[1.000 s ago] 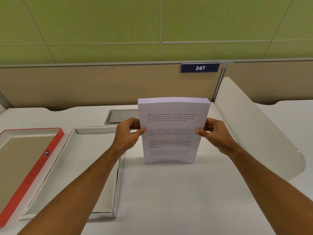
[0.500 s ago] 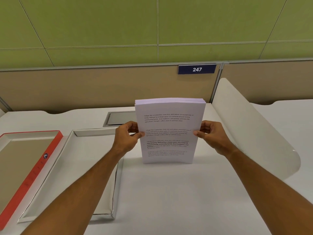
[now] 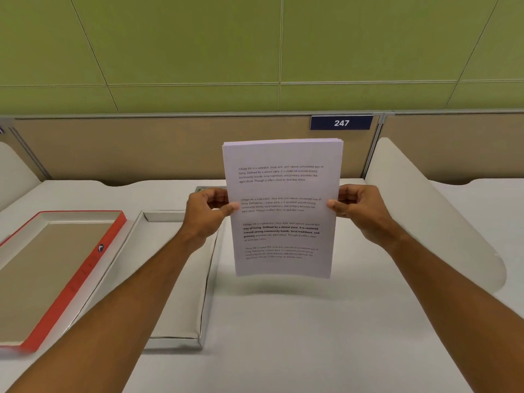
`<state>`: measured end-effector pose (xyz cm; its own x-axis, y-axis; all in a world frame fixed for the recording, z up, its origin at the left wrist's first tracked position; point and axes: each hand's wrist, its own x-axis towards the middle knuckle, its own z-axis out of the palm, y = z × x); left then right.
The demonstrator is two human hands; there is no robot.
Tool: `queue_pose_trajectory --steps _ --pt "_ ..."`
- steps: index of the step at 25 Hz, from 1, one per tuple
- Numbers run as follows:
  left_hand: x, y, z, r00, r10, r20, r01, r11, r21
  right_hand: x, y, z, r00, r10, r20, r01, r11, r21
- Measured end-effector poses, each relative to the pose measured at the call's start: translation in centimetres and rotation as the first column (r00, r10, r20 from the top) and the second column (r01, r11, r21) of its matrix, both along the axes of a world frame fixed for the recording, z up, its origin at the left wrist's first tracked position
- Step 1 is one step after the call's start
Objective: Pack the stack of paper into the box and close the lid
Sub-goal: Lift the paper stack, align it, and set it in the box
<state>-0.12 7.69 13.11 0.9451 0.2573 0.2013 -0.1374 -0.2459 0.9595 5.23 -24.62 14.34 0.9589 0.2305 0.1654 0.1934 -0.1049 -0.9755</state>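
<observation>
A thick stack of white printed paper [image 3: 280, 194] stands upright in front of me, its bottom edge lifted a little above the white desk. My left hand [image 3: 205, 214] grips its left edge and my right hand [image 3: 360, 211] grips its right edge. The open white box [image 3: 181, 321] lies flat on the desk to the left of the stack, partly hidden under my left forearm. Further left lies the lid [image 3: 93, 265], upside down, with a red-orange rim and a brown inside.
A white curved divider [image 3: 431, 222] rises at the right of the desk. A grey cable hatch [image 3: 207, 190] sits in the desk behind my left hand. A beige partition with a "247" plate [image 3: 341, 123] closes the far edge.
The stack has risen off the desk, where its bottom edge rested before. Both hands kept their grip on its sides.
</observation>
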Motion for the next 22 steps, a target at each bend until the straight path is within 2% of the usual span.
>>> queue_pose_trajectory --steps 7,12,17,22 --pt "-3.0 5.6 2.6 0.999 0.042 -0.035 -0.047 0.988 -0.149 -1.1 6.3 2.9 0.996 0.048 -0.075 -0.043 0.997 0.070" --pt "-4.2 12.0 2.4 0.991 0.091 -0.096 -0.110 0.968 -0.224 -1.9 13.5 2.4 0.985 0.044 -0.167 -0.033 0.997 0.071" --pt "-3.9 19.9 0.5 0.959 0.103 -0.266 -0.169 0.956 -0.238 -2.5 22.2 0.1 0.943 -0.049 -0.328 0.054 0.999 0.006" --pt "-2.7 25.9 -3.3 0.875 0.101 -0.473 -0.212 0.959 -0.188 -2.5 29.8 -4.1 0.841 -0.219 -0.494 0.171 0.975 -0.141"
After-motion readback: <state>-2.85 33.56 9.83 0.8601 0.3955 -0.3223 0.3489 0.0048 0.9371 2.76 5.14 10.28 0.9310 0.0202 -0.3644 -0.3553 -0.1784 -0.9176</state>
